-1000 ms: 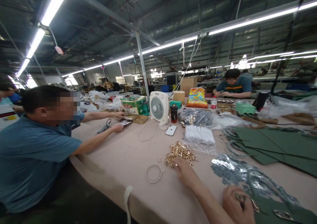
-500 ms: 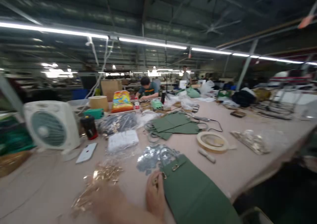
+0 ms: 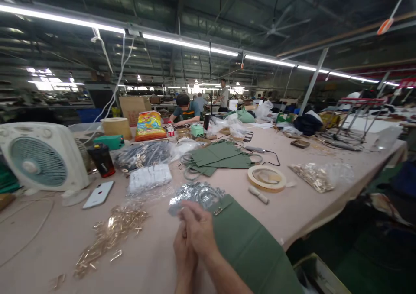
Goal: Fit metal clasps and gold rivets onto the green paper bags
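My left hand (image 3: 184, 247) is raised over the table, left of a dark green fabric panel (image 3: 250, 237), with its fingers curled in. Over it lies my right hand (image 3: 199, 227), fingers pinched together against the left fingertips. Whatever small thing lies between them is hidden. A gold metal fitting (image 3: 217, 211) is attached near the panel's top edge. Just behind the hands is a pile of flat silver metal pieces (image 3: 191, 193). To their left, small gold metal loops (image 3: 113, 233) lie scattered in a heap.
A box fan (image 3: 42, 155), a black-red cup (image 3: 101, 159) and a white phone (image 3: 98, 194) stand or lie at left. Further back are stacked green panels (image 3: 221, 157) and a tape roll (image 3: 266, 179). A bag of metal pieces (image 3: 312, 177) lies right. A co-worker (image 3: 185, 111) sits opposite.
My right hand has moved from the gold loops, where it was blurred, rightward onto my left hand. A gold piece seen in my left fingers is now hidden. The view has shifted slightly.
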### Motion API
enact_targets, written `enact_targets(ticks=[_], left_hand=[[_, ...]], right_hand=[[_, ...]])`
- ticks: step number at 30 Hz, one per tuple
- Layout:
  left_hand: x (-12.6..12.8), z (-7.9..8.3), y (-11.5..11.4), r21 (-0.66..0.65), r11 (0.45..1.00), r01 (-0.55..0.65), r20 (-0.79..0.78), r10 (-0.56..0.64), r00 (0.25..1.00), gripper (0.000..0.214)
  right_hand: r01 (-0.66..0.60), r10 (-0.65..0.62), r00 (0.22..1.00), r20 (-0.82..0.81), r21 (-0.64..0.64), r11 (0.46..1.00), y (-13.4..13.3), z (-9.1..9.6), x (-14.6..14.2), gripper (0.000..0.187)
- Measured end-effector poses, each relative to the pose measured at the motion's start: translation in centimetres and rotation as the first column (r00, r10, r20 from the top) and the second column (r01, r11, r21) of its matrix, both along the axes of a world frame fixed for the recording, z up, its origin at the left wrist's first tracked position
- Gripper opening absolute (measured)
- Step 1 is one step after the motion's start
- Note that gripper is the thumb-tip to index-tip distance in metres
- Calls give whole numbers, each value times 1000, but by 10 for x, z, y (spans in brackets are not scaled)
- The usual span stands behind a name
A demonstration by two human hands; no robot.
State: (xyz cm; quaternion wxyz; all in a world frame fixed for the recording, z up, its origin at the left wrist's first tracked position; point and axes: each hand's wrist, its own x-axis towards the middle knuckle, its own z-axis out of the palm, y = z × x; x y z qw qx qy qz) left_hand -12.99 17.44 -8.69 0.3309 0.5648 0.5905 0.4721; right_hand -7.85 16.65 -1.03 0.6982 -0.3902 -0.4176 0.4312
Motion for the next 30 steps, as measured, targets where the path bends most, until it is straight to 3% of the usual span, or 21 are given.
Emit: enact_targets(ticks=[4, 6, 8, 10, 13, 16, 20, 23, 26, 30], left_hand=[[-5, -7, -3, 142, 967, -211, 211, 179, 961, 42], [-4, -5, -1, 242, 940, -240, 189, 197, 962, 37], [1, 4, 4, 385, 913, -136, 28, 136, 990, 25], [12, 21, 12, 427, 900, 90, -234, 14, 972, 23], [39, 47, 23, 152, 925, 349, -589, -199, 783, 26], [66, 56, 33, -83, 921, 382, -685, -331, 649, 28], [90, 46, 43, -180, 907, 380, -659, -398, 639, 35], [95, 36, 52, -224, 889, 399, -603, -448, 660, 25], [97, 30, 63, -228, 883, 409, -522, -466, 715, 26], [99, 23, 72, -163, 871, 463, -405, -488, 773, 30]], right_hand=[[207, -206, 978, 19, -52, 977, 6, -30, 113, 55], [254, -247, 966, 75, -102, 962, 9, -49, 162, 63], [279, -256, 954, 155, -153, 948, 9, -67, 197, 61], [302, -259, 938, 228, -178, 936, 10, -81, 217, 59], [293, -236, 934, 269, -196, 936, 12, -93, 224, 59], [266, -213, 947, 239, -214, 940, 15, -99, 221, 65], [300, -238, 931, 276, -211, 930, 13, -101, 224, 64], [329, -240, 890, 388, -182, 927, 9, -97, 227, 59], [334, -220, 825, 521, -136, 933, 7, -91, 224, 53], [245, -141, 739, 659, -68, 967, 4, -89, 212, 44]])
